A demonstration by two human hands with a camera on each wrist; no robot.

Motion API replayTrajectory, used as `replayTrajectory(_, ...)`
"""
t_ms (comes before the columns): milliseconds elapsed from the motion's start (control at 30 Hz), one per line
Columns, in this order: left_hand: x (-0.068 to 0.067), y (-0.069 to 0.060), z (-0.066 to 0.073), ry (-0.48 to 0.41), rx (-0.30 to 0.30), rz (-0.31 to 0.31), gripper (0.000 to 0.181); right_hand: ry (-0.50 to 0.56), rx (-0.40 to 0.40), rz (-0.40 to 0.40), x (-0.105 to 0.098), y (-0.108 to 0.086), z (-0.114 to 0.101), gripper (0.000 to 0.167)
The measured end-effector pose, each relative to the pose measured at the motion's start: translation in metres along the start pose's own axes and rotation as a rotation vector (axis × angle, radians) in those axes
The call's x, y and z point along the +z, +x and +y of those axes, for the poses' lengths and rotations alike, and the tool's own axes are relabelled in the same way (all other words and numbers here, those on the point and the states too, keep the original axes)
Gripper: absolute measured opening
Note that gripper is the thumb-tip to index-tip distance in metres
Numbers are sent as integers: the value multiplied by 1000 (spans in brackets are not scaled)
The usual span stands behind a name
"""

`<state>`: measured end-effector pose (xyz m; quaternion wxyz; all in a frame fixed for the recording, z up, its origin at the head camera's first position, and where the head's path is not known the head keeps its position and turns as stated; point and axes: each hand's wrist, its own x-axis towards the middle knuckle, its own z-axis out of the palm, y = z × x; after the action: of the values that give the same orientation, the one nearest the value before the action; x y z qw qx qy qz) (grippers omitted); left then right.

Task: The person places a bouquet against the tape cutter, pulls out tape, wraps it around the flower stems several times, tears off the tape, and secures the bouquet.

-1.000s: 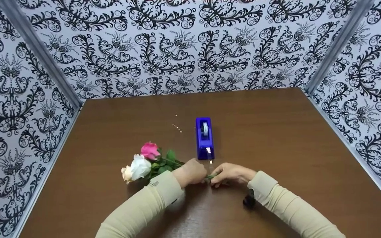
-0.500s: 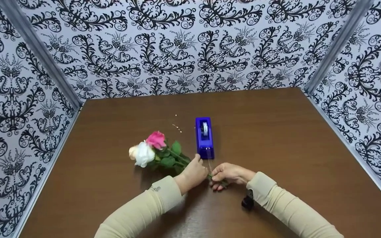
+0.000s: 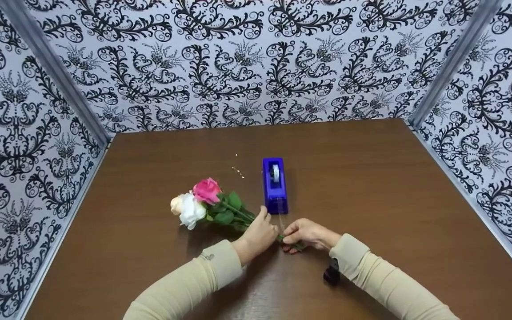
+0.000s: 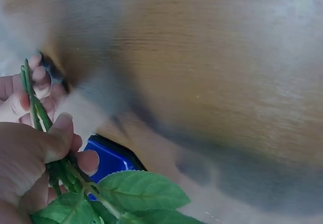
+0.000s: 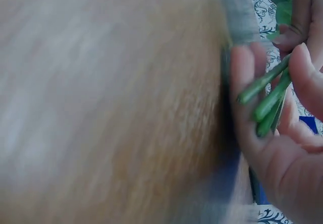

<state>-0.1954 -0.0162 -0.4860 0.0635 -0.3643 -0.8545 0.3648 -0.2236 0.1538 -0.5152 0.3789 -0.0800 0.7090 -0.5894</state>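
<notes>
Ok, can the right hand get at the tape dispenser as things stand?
Probably yes: the tape dispenser stands just beyond the right hand with nothing bulky between, though that hand grips stems.

It's a booth (image 3: 496, 133) we're in, a screened work bay! Wood-grain table (image 3: 349, 178) spreads beneath the fingers (image 5: 242, 67), scroll-patterned wall (image 3: 256, 66) rising beyond them, matching side panels (image 3: 11, 155) left and right of them, grey posts (image 3: 50, 66) at the far corners! Home or office building around it? Can't tell!
</notes>
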Motion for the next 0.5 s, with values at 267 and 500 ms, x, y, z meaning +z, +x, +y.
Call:
replayTrajectory(267, -2, 0, 4, 0, -24, 26, 24, 8, -49, -33, 1, -2, 3, 4)
replayTrajectory(500, -28, -21, 25, -487, -166, 268, 16, -4, -75, 108, 5, -3, 8, 8)
